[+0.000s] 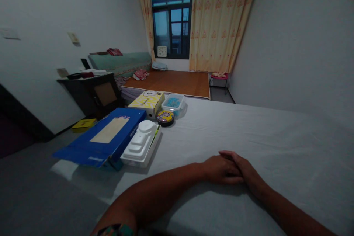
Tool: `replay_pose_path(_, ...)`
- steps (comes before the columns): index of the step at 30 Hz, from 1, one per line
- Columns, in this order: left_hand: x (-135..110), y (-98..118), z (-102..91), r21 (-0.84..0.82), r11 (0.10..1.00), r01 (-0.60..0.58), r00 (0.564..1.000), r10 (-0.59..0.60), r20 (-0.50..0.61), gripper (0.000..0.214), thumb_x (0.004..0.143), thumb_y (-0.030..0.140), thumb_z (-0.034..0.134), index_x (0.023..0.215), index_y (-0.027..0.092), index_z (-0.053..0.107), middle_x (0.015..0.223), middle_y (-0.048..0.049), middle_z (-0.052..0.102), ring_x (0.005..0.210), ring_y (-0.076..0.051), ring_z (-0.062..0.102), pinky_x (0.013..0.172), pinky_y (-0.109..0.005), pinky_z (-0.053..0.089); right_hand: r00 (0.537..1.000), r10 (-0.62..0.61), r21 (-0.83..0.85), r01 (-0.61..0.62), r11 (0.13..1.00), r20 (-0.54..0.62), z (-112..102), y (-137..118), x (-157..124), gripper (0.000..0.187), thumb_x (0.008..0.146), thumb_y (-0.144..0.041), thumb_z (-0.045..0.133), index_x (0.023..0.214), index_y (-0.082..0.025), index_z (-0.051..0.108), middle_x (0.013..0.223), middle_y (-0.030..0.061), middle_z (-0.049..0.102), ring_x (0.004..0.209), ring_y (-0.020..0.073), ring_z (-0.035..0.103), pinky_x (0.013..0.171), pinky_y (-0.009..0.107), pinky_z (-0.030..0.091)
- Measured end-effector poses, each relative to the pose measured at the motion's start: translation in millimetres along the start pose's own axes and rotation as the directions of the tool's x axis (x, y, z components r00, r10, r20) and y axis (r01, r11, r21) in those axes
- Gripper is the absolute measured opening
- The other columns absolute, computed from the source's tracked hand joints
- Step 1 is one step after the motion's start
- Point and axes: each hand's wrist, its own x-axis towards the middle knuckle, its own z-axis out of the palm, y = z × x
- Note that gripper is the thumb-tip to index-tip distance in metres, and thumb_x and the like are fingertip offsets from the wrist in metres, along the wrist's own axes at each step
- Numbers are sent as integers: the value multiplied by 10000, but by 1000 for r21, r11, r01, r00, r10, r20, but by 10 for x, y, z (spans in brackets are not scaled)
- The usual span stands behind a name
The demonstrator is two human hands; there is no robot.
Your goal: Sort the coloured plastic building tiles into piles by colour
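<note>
The left forearm (155, 195) enters from the bottom edge, with a patterned band (116, 230) on the upper arm. The left hand (219, 171) lies palm down on the white-covered worktop (276, 136). The right hand (243, 169) rests against it, its fingers (228, 153) laid over the left knuckles. Each grip is released and grasps nothing.

The nearest item is a white moulded insert (139, 145), lying well to the left of the hands near the worktop's left edge. A flat blue box (105, 138) touches its left side and overhangs the edge. Behind these stand a round black tin (165, 117), a yellow box (148, 101) and a clear container (173, 103) with blue contents, close together.

Beyond the worktop are a dark cabinet (91, 94), a low platform with a brown mat (171, 81), a red stool (219, 77), a square clock (162, 51), a window (171, 14) and a yellow curtain (218, 18).
</note>
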Motion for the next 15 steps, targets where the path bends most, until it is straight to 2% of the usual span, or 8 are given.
replay_pose_path(3,-56,3,-231,-72,977,199,978,-203,-44,265,924,371,541,930,202,744,965,-43,762,849,-179,677,680,-251,446,994,103,82,-105,991,20,-62,-179,141,639,895,-688,400,1145,-177,691,1187,151,694,1126,304,638,988,482,488)
replay_pose_path(5,-141,-82,-351,-145,915,377,912,-394,-113,248,900,369,556,909,219,753,874,-21,756,784,-173,661,670,-255,432,995,91,42,-92,995,27,-75,-391,322,584,880,-662,465,1136,-183,680,1177,157,695,1097,301,650,915,464,524)
replay_pose_path(6,-197,-151,-394,-216,863,456,856,-492,-157,243,884,366,567,867,215,756,800,-14,743,740,-168,647,667,-257,428,999,51,-4,-51,999,19,-54,-505,444,552,877,-642,488,1138,-191,671,1186,152,691,1091,296,649,893,457,531)
replay_pose_path(8,-328,-328,-444,-494,701,515,683,-684,-258,206,830,335,617,766,187,745,680,-6,698,664,-153,609,659,-258,426,997,-73,-124,75,989,19,68,-709,744,479,878,-590,516,1125,-206,661,1192,134,687,1083,279,642,885,450,529)
replay_pose_path(11,-538,-604,-469,-843,438,312,388,-869,-308,131,764,270,663,729,152,707,662,-10,662,590,-122,564,613,-248,427,967,-247,-295,254,921,64,466,-897,1268,382,884,-485,536,1108,-200,656,1175,117,690,1097,253,633,951,428,496)
replay_pose_path(12,-601,-680,-474,-887,393,244,315,-897,-310,117,762,258,658,760,147,696,695,-17,663,583,-114,560,589,-241,423,958,-277,-355,287,890,81,641,-932,1440,371,882,-452,547,1124,-191,651,1187,120,685,1116,248,627,978,413,480)
replay_pose_path(13,-656,-743,-478,-907,371,198,262,-912,-316,118,770,252,648,805,145,683,737,-26,665,586,-108,562,568,-232,417,955,-282,-419,295,859,94,823,-961,1602,381,878,-434,564,1152,-181,642,1212,127,675,1136,249,620,993,398,469)
replay_pose_path(15,-741,-832,-485,-932,342,119,182,-930,-318,138,780,237,642,883,145,651,811,-41,661,613,-103,573,545,-215,406,965,-236,-545,260,797,115,1183,-1012,1882,468,860,-458,609,1221,-162,613,1264,144,650,1175,268,605,995,377,462)
